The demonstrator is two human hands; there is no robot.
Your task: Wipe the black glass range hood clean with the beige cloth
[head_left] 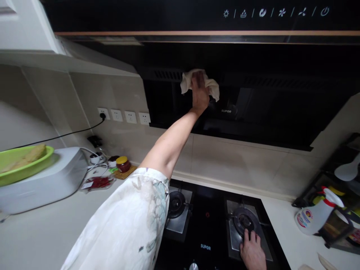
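Two hands: the left hand (200,93) grips a cloth (212,87) against the hood (253,105); the right hand (252,252) rests open on the stove (205,225).

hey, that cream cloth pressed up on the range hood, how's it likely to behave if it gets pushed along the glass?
The cloth looks floppy: its edges bunch and droop around the left hand. It seems light, since flat fingers alone pin it to the range hood. On that glossy black panel it would probably slide easily.
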